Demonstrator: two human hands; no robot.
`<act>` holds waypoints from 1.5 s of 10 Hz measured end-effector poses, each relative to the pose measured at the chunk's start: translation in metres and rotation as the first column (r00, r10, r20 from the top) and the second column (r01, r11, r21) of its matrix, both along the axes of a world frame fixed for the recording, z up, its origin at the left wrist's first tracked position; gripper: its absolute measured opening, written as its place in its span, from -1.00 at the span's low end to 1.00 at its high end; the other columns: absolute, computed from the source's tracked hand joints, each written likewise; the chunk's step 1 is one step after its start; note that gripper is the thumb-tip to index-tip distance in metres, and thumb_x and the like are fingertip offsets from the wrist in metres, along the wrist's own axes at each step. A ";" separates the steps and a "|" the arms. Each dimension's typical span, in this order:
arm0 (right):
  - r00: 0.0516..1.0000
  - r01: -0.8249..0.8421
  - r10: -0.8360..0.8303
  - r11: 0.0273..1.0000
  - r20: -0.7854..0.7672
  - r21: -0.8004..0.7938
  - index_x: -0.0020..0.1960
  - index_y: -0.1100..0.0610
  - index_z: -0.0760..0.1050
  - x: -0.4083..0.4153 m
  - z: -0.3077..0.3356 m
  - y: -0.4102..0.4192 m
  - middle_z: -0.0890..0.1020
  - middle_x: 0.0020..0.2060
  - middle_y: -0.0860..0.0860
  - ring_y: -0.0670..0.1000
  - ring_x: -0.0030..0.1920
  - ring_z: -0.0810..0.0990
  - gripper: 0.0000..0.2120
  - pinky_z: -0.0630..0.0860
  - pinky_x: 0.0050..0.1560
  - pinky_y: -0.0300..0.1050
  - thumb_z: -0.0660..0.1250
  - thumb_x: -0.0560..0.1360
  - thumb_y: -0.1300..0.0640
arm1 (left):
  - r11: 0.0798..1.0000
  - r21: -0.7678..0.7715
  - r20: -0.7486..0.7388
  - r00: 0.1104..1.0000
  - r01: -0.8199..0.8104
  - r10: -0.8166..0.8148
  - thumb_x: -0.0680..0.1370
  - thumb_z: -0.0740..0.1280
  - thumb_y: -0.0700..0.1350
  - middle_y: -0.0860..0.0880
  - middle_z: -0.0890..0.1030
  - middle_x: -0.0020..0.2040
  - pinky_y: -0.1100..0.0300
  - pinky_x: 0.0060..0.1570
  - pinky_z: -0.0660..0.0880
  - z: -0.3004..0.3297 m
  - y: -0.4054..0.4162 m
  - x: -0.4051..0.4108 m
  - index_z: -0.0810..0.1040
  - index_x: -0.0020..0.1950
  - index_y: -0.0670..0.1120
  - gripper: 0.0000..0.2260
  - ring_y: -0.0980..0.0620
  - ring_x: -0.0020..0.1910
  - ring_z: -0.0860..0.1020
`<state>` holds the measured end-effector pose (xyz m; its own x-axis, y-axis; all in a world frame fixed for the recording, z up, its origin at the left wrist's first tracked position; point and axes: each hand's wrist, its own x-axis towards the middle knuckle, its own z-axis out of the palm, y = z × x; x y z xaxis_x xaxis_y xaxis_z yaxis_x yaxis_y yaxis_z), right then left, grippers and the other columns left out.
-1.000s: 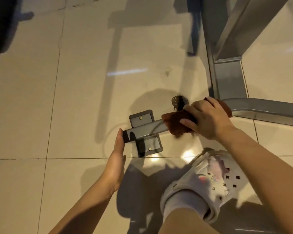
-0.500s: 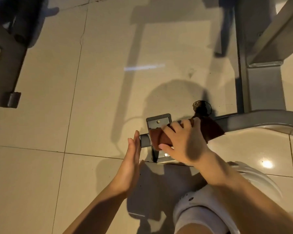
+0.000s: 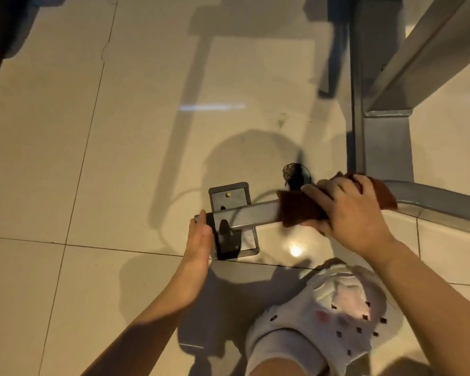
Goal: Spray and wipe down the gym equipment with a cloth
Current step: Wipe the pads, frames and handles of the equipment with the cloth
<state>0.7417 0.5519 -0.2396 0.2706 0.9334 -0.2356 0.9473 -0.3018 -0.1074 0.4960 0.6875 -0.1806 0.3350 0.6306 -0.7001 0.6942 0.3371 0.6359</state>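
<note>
- I am watching the wiping step under way: the right hand (image 3: 350, 210) is gripping the dark red cloth (image 3: 299, 210), fingers curled over the top of it and thumb underneath, pinching it round the grey base bar (image 3: 251, 214) of the gym frame.
- The cloth is sitting wrapped on the bar, partway between the bar's free end and the bend where it is joining the upright post (image 3: 383, 142); a flap of it is sticking out behind the knuckles.
- The left hand (image 3: 200, 237) is resting flat, fingers straight and together, edge-on against the capped end of the bar, well ahead of the cloth; I judge it is steadying the frame.
- Just below that end, the bolted floor plate (image 3: 229, 195) is lying flat on the tiled floor (image 3: 92, 158).
- A dark round foot (image 3: 296, 173) is sitting just beyond the gripping fingers; a white clog (image 3: 334, 316) is planted below the wrist.
- No spray bottle is showing, so I take spraying as not in hand now.
- Next, I judge, the grip needs sliding along the bar toward the left palm with steady pressure, keeping the cloth wrapped and not bunching at the plate.
</note>
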 end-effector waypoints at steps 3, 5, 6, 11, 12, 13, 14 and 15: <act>0.918 0.393 -0.385 0.916 -0.096 0.084 0.53 0.11 0.24 0.023 0.009 -0.066 0.34 0.46 0.20 0.27 0.47 0.23 -0.39 0.05 0.47 0.25 -0.03 0.60 -0.21 | 0.819 0.474 -0.231 0.943 0.324 -0.239 0.54 -0.17 0.36 0.07 -0.15 0.59 -0.02 0.52 -0.15 -0.011 -0.032 0.014 -0.04 0.53 0.22 -0.42 0.06 0.57 -0.15; 0.888 0.448 -0.447 0.894 -0.110 -0.014 0.55 0.14 0.17 0.037 0.013 -0.031 0.21 0.52 0.18 0.22 0.52 0.13 -0.40 -0.01 0.51 0.18 -0.14 0.63 -0.16 | 0.621 0.525 -0.350 0.813 0.582 -0.465 0.48 -0.27 0.33 0.19 -0.20 0.51 0.00 0.45 -0.36 -0.022 -0.052 0.081 -0.04 0.56 0.18 -0.35 0.19 0.49 -0.31; 0.897 0.425 -0.435 0.897 -0.080 -0.121 0.57 0.19 0.02 0.076 0.014 -0.001 0.04 0.56 0.20 0.22 0.55 -0.01 -0.44 -0.05 0.55 0.11 -0.07 0.67 -0.09 | 0.613 0.460 -0.399 0.766 0.642 -0.504 0.43 -0.34 0.35 0.21 -0.26 0.50 -0.02 0.44 -0.39 -0.023 -0.055 0.093 -0.14 0.55 0.20 -0.32 0.23 0.45 -0.38; 0.929 0.356 -0.280 0.854 -0.241 0.379 0.31 0.15 0.46 0.069 0.004 -0.039 0.59 0.18 0.09 0.12 0.18 0.58 -0.69 0.49 0.25 0.10 0.23 0.59 0.14 | 0.543 0.520 -0.351 0.745 0.659 -0.567 0.51 -0.29 0.32 0.20 -0.19 0.53 0.15 0.36 -0.54 -0.027 -0.074 0.110 -0.19 0.49 0.29 -0.47 0.30 0.48 -0.35; 0.848 0.529 -0.502 0.818 -0.168 0.225 0.43 0.06 0.34 0.081 0.000 -0.026 0.39 0.40 0.07 0.13 0.45 0.30 -0.63 0.11 0.41 0.42 0.14 0.64 0.07 | 0.511 0.557 -0.398 0.751 0.654 -0.527 0.50 -0.34 0.35 0.20 -0.18 0.53 0.13 0.37 -0.54 -0.030 -0.063 0.114 -0.16 0.50 0.27 -0.44 0.25 0.50 -0.32; 0.835 0.530 -0.508 0.845 -0.212 0.064 0.50 0.10 0.21 0.098 0.001 -0.004 0.25 0.49 0.12 0.15 0.52 0.16 -0.48 0.12 0.48 0.29 0.27 0.59 0.05 | 0.468 0.602 -0.400 0.751 0.647 -0.525 0.54 -0.35 0.35 0.13 -0.09 0.53 -0.03 0.46 -0.38 -0.035 -0.065 0.121 -0.07 0.53 0.19 -0.41 0.13 0.54 -0.18; 0.913 0.377 -0.326 0.905 -0.246 0.199 0.44 0.18 0.32 0.108 0.003 0.012 0.41 0.39 0.18 0.21 0.42 0.35 -0.35 0.29 0.42 0.18 0.50 0.44 0.13 | 0.456 0.621 -0.365 0.750 0.638 -0.552 0.60 -0.27 0.31 0.14 -0.02 0.53 -0.12 0.49 -0.25 -0.040 -0.069 0.134 -0.01 0.55 0.17 -0.46 0.11 0.56 -0.05; 0.864 0.361 -0.270 0.920 -0.424 0.150 0.51 0.16 0.22 0.109 0.010 0.007 0.30 0.48 0.13 0.14 0.47 0.28 -0.45 0.16 0.47 -0.07 0.30 0.57 0.25 | 0.457 0.622 -0.351 0.748 0.636 -0.564 0.58 -0.27 0.33 0.16 -0.06 0.54 -0.05 0.49 -0.28 -0.040 -0.066 0.143 -0.02 0.54 0.20 -0.45 0.19 0.55 -0.10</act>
<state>0.8505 0.5589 -0.2301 0.4884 0.8527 -0.1851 0.6723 -0.5030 -0.5431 0.6390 0.6219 -0.2211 0.7848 0.5811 -0.2157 0.6128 -0.6751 0.4108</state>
